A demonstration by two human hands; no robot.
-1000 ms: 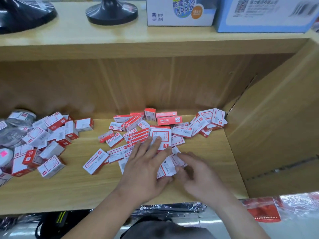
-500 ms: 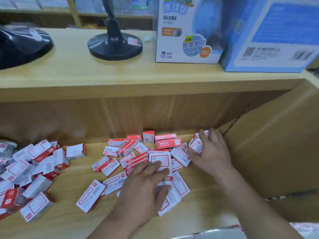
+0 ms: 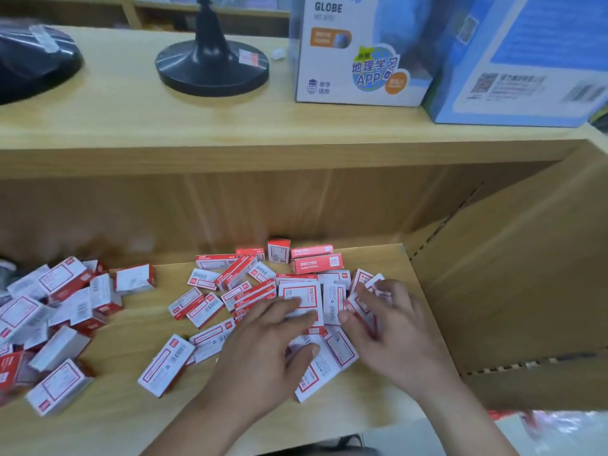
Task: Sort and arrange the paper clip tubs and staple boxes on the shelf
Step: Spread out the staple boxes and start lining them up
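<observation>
Fingers (image 3: pixel 283 307) of left hand (image 3: pixel 263 353) lie spread on staple box (image 3: pixel 299 291), long axis twelve-to-six; right hand (image 3: pixel 391 327) grip I cannot tell; loose boxes (image 3: pixel 65 311) crowd nine o'clock.

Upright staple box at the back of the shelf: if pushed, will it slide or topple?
The upright staple box stands on a small end, taller than wide, so a high push would probably tip it. Its crisp edges suggest stiff card, unlikely to crush. Pushed low, it should slide on the smooth wooden shelf.
</observation>
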